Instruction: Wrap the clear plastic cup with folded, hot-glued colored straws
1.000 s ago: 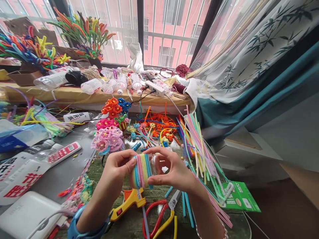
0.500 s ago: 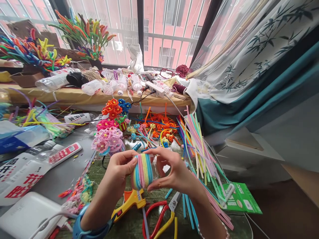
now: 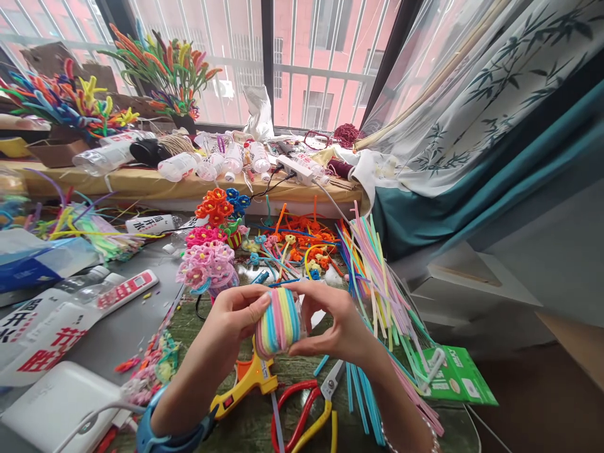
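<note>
The striped roll (image 3: 278,322) sits at six o'clock, just below centre. The left hand (image 3: 236,321) grasps its left side; the right hand (image 3: 333,321) grasps its right end, fingers curved. Directly below lie the glue gun (image 3: 250,382) and scissors (image 3: 314,409), with flowers (image 3: 206,263) toward eight o'clock.

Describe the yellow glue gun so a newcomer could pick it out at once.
Start at the green tabletop below the window, and find the striped roll between the left hand and right hand. The glue gun lies just below it. Its yellow body with a red switch sets it apart from the red-and-yellow-handled scissors beside it.
</note>
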### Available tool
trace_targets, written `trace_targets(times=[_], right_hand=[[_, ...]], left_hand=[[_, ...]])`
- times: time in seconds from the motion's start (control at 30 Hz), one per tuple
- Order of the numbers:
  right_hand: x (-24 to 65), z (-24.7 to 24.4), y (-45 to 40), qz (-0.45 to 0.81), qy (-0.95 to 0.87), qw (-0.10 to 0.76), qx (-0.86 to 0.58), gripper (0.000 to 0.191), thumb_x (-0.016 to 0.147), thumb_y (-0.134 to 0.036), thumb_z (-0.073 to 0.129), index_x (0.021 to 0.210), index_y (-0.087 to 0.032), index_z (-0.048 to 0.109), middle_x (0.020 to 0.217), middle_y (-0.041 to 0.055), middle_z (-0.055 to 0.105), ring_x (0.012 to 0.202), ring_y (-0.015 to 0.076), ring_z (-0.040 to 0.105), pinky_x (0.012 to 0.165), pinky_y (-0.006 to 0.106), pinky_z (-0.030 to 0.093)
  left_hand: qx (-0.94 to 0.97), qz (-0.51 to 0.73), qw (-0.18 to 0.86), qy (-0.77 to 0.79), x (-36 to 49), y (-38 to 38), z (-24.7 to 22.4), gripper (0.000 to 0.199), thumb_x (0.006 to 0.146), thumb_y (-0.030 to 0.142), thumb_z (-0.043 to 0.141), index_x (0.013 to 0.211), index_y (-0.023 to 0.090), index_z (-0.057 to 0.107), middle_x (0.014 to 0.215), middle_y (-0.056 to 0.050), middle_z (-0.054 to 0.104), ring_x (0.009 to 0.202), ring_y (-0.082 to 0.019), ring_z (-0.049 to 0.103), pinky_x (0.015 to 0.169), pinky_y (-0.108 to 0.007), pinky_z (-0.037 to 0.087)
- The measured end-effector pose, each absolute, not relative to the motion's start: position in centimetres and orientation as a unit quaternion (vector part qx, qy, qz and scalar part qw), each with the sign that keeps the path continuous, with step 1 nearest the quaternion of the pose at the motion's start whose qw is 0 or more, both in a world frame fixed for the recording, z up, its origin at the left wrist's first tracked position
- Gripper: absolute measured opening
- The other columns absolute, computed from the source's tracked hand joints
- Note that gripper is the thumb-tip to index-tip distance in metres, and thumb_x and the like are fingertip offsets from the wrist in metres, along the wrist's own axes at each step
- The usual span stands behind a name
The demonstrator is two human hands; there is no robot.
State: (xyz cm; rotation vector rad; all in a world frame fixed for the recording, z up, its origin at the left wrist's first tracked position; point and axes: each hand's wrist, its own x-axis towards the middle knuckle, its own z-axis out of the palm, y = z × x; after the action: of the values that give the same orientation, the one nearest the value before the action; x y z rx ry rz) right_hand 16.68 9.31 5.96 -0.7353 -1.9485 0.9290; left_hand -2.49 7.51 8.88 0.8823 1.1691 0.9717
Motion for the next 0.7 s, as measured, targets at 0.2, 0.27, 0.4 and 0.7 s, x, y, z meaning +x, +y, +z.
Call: trace_targets(times=[0.2,0.27,0.4,0.7], right_hand=[[16.9,5.7,9.4,0.405,-0.743,0.436,-0.306,0.067,0.065,-0.039,0.086,0.124,-0.019,0.062,0.085,0.0034,0.066,0.056,0.0106,0.058,0.054,0.026,0.052],[17.0,5.9,9.4,0.394,-0.742,0.443,-0.312,0.066,0.065,-0.034,0.086,0.124,-0.019,0.063,0.075,0.0009,0.065,0.055,0.0112,0.057,0.053,0.025,0.05],[16.8,6.0,9.5,0.39,-0.741,0.456,-0.303,0.062,0.063,-0.027,0.085,0.121,-0.018,0.065,0.07,-0.0008,0.065,0.053,0.0114,0.057,0.053,0.026,0.05],[16.8,5.9,9.1,0.438,-0.717,0.438,-0.319,0.074,0.058,-0.036,0.09,0.125,-0.022,0.062,0.077,-0.0006,0.063,0.053,0.0094,0.054,0.052,0.025,0.049]], left_hand=[[0.483,0.479,0.544,0.491,-2.5,6.1,8.9,0.047,0.072,0.04,0.077,0.115,0.023,0.069,0.107,-0.007,0.073,0.096,-0.023,0.067,0.072,-0.024,0.052],[0.533,0.456,0.536,0.47,-2.7,5.8,8.8,0.054,0.072,0.035,0.078,0.123,0.026,0.065,0.119,-0.008,0.07,0.106,-0.026,0.066,0.082,-0.027,0.054],[0.605,0.432,0.462,0.484,-3.2,5.7,8.6,0.056,0.072,0.028,0.078,0.126,0.026,0.064,0.127,-0.009,0.067,0.111,-0.028,0.065,0.091,-0.031,0.054],[0.697,0.436,0.274,0.5,-3.4,5.5,8.0,0.049,0.073,0.029,0.073,0.121,0.021,0.068,0.113,-0.009,0.073,0.093,-0.023,0.069,0.091,-0.031,0.052]])
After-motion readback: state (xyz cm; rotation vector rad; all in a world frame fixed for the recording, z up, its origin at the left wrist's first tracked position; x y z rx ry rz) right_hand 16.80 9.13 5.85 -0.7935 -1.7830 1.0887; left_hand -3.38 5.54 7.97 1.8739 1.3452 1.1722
